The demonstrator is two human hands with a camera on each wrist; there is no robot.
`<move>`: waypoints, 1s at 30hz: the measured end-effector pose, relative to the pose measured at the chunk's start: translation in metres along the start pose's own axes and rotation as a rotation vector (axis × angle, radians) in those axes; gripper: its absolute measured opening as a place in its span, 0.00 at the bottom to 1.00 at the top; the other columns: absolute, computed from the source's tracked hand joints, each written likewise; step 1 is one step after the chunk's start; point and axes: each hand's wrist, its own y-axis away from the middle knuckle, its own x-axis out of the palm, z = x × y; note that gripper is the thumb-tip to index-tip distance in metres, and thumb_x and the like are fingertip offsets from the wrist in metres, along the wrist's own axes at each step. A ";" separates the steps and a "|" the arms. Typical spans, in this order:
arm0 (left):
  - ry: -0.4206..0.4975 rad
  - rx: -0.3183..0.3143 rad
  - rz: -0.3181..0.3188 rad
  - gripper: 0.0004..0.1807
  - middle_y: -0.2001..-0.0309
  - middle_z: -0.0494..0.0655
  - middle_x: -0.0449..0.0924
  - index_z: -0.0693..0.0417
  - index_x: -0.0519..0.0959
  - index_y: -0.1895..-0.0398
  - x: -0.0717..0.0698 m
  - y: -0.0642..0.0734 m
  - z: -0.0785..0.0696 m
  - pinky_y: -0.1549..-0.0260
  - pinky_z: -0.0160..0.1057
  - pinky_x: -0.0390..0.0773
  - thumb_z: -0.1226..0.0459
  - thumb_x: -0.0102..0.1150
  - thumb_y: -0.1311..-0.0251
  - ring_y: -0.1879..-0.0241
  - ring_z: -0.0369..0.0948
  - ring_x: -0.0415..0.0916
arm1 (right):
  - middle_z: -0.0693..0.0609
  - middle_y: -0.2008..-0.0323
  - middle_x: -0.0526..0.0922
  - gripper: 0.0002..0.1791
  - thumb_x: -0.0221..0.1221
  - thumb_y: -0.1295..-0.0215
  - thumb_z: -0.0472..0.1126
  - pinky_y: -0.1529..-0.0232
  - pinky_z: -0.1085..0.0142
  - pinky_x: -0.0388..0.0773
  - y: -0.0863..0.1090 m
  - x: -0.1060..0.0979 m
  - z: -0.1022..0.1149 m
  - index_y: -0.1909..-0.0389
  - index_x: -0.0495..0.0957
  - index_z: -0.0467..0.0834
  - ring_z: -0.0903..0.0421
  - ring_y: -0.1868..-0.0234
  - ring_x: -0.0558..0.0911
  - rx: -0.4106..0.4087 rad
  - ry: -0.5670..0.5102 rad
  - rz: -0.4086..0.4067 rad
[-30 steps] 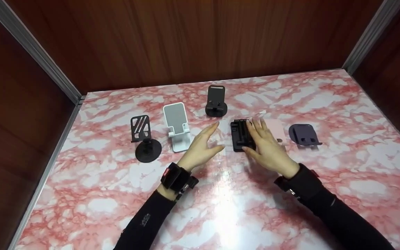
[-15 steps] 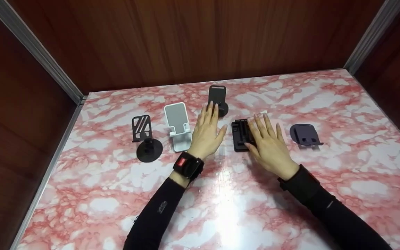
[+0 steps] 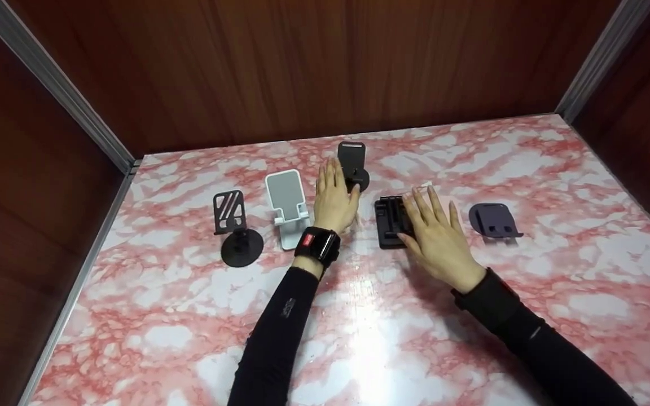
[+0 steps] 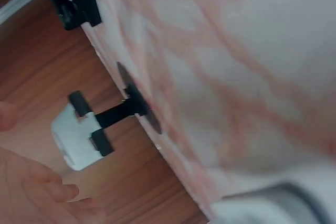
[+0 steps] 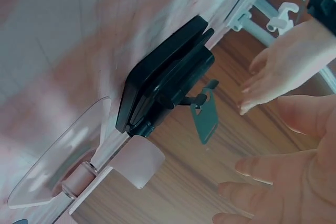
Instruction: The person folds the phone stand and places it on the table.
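Note:
My left hand (image 3: 335, 203), fingers straight and together, is beside the back black phone stand (image 3: 352, 156) and covers part of its left side in the head view. The left wrist view shows a gap between this hand (image 4: 42, 192) and the stand's upright holder (image 4: 79, 135). With fingers spread, my right hand (image 3: 440, 242) is over a folded black phone stand (image 3: 391, 223). In the right wrist view that hand (image 5: 283, 171) is apart from the folded stand (image 5: 165, 77) and the pink stand (image 5: 138, 161) beside it. Neither hand holds anything.
A black slotted phone stand (image 3: 239, 242) and a white stand with a grey pad (image 3: 286, 194) stand on the left. At right is a dark purple stand (image 3: 494, 220). Wood-grain panels (image 3: 302, 67) enclose the marbled table (image 3: 189, 349).
My left hand has turned palm-down and moved forward to the back black stand. My right hand's fingers have spread above the folded stand. The stands keep their places.

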 end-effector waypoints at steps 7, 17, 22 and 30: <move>0.278 -0.069 -0.037 0.35 0.26 0.67 0.44 0.74 0.45 0.28 0.007 -0.020 0.006 0.28 0.42 0.44 0.63 0.44 0.29 0.27 0.55 0.42 | 0.41 0.24 0.44 0.39 0.51 0.26 0.51 0.30 0.38 0.35 -0.001 0.000 0.000 0.24 0.46 0.39 0.43 0.25 0.37 0.003 0.005 0.009; 0.489 -0.128 -0.025 0.33 0.28 0.64 0.52 0.69 0.48 0.26 0.006 -0.034 0.014 0.30 0.37 0.51 0.66 0.45 0.28 0.29 0.51 0.52 | 0.40 0.25 0.46 0.39 0.51 0.26 0.50 0.31 0.37 0.37 -0.002 0.001 0.000 0.24 0.46 0.39 0.43 0.25 0.38 -0.001 0.012 0.002; 0.526 -0.146 -0.092 0.28 0.38 0.64 0.70 0.70 0.59 0.30 0.010 -0.036 0.018 0.40 0.41 0.68 0.68 0.49 0.31 0.43 0.51 0.72 | 0.41 0.25 0.45 0.39 0.51 0.27 0.50 0.31 0.37 0.38 -0.002 0.002 -0.001 0.24 0.47 0.39 0.43 0.25 0.39 0.002 0.023 0.002; 0.612 -0.166 -0.194 0.12 0.61 0.58 0.81 0.67 0.75 0.52 0.015 -0.036 0.018 0.57 0.36 0.80 0.75 0.59 0.39 0.59 0.49 0.82 | 0.40 0.25 0.46 0.38 0.51 0.27 0.50 0.31 0.38 0.38 -0.001 0.001 0.000 0.24 0.47 0.38 0.42 0.25 0.39 -0.001 0.022 0.009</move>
